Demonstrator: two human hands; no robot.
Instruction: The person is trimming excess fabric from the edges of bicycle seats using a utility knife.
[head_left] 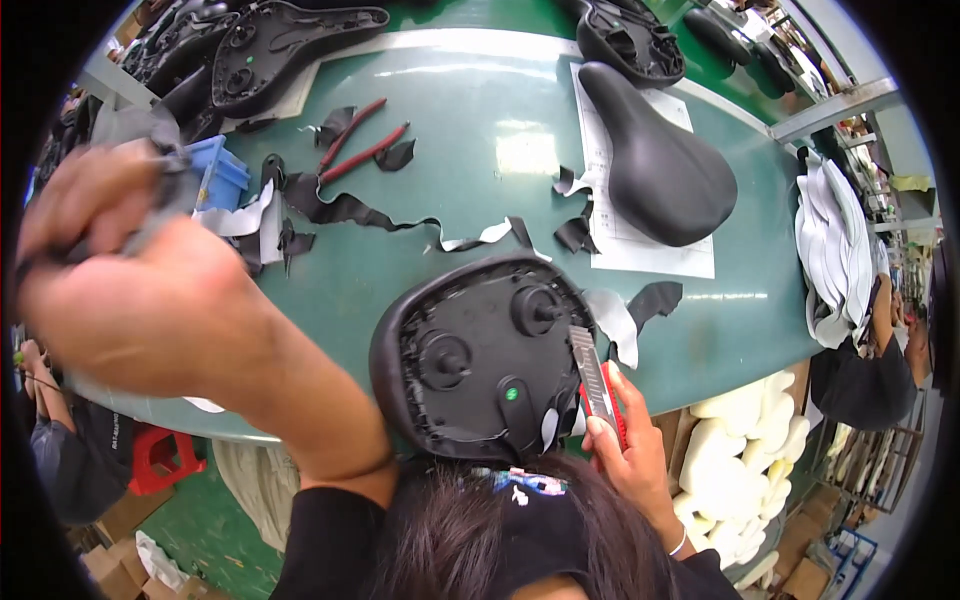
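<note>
A black bicycle saddle (470, 350) lies upside down at the near edge of the green table (470, 180), its plastic underside facing up. My right hand (630, 455) grips a red utility knife (597, 385), and its blade rests along the saddle's right edge. My left hand (130, 290) is raised at the left, blurred, closed around a dark grey strip of trimmed cover material (160, 170).
Black and white trimmed scraps (350, 210) litter the table. Red-handled pliers (360, 145) and a blue box (222, 175) lie at the left. A finished saddle (660, 160) sits on paper sheets; more saddle bases (290, 40) at the back. White foam pads (740, 460) are stacked lower right.
</note>
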